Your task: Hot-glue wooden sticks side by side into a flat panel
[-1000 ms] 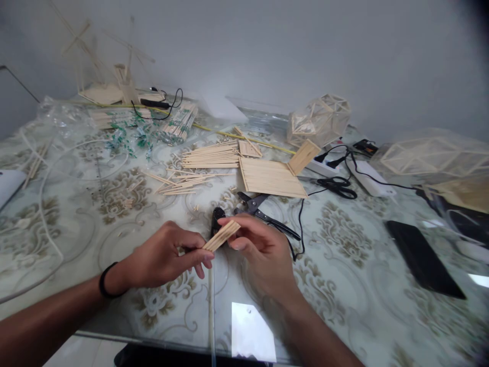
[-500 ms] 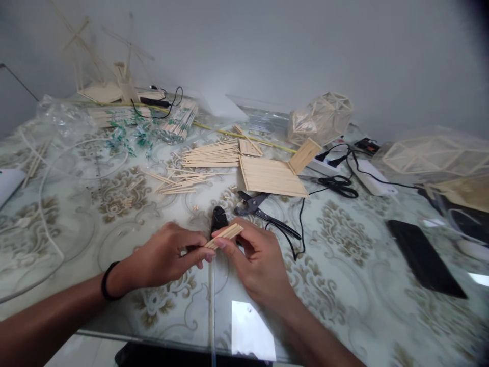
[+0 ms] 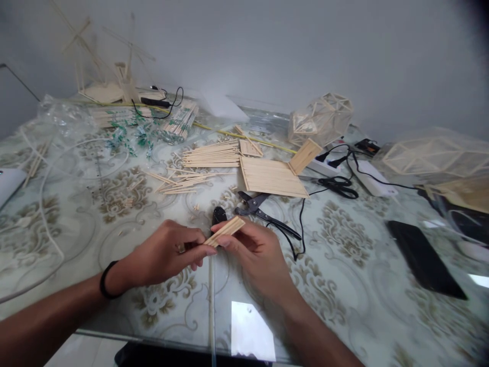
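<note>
Both my hands hold a small bundle of thin wooden sticks point(image 3: 226, 230) just above the glass-topped table point(image 3: 344, 285). My left hand point(image 3: 168, 253) pinches the bundle's lower left end with closed fingers; a black band sits on its wrist. My right hand point(image 3: 256, 254) grips the bundle from the right, thumb and fingers closed around its middle. The bundle tilts up to the right. A black tool point(image 3: 218, 214) lies on the table right behind it.
Black pliers point(image 3: 263, 211) and a black cable point(image 3: 301, 224) lie beyond my right hand. Farther back are loose sticks point(image 3: 183, 182), stick panels point(image 3: 272, 176), stick frame models point(image 3: 320, 118), a power strip point(image 3: 370, 179) and a dark phone point(image 3: 422, 257) at right.
My right hand has shifted its grip along the bundle, and the bundle has risen slightly and moved a little away from me. My left hand stays nearly in place.
</note>
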Demonstrator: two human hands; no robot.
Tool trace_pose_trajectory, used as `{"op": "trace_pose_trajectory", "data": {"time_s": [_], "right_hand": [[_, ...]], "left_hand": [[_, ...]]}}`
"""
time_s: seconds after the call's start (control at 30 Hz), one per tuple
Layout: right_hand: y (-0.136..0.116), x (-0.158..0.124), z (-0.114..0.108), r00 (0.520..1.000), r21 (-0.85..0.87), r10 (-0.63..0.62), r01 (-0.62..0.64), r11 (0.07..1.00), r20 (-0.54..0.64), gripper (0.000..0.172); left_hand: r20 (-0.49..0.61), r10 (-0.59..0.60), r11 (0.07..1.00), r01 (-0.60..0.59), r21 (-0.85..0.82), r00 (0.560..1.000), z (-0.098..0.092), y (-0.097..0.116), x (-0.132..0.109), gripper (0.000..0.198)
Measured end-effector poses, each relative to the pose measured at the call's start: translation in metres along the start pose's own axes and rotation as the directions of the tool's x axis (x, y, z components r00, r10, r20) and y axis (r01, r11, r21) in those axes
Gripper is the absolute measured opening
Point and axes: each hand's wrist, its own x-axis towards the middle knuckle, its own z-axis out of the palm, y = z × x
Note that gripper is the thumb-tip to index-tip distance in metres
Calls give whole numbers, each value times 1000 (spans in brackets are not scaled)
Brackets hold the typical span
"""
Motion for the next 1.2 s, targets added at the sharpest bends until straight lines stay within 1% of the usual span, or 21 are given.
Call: {"op": "trace_pose_trajectory", "data": {"time_s": [0.1, 0.17, 0.27, 0.4, 0.53, 0.67, 0.8, 0.97, 1.1, 1.2], "right_hand": [[1, 1, -2, 997, 113, 29, -37, 993, 73, 13], [2, 1, -3, 996, 132, 16, -28, 991, 88, 16], [1, 1, -4, 995, 127, -16, 4, 992, 97, 13], [0, 1, -5, 990, 62, -90, 84, 995, 108, 4], [-1, 1, -5, 980, -69, -184, 189, 979, 79, 9], [-3, 1, -5, 967, -112, -240, 248, 962, 79, 8], [-4, 0, -6, 963, -102, -260, 267, 958, 75, 7], [-2, -1, -8, 959, -81, -268, 275, 958, 86, 10], [0, 1, -9, 961, -60, -249, 257, 965, 117, 9], [1, 1, -11, 966, -43, -227, 234, 971, 127, 6]], "left_hand": [[-16, 35, 999, -35, -31, 999, -1, 3, -1, 34], [-19, 53, 998, -54, -26, 998, -1, 3, -1, 34], [7, 44, 998, -44, -45, 999, -1, 4, 0, 35], [35, 11, 996, -7, -90, 999, 0, 4, 1, 35], [-11, 83, 996, -83, -17, 997, 2, 1, 2, 38], [-48, 145, 988, -142, 59, 988, 4, -1, 4, 38], [-51, 156, 986, -153, 64, 986, 5, 0, 3, 34], [-19, 145, 989, -144, 44, 989, 6, 0, 1, 31], [-13, 144, 987, -143, 79, 989, 5, 0, 1, 32], [16, 160, 982, -161, 97, 987, 4, 0, 0, 33]]}}
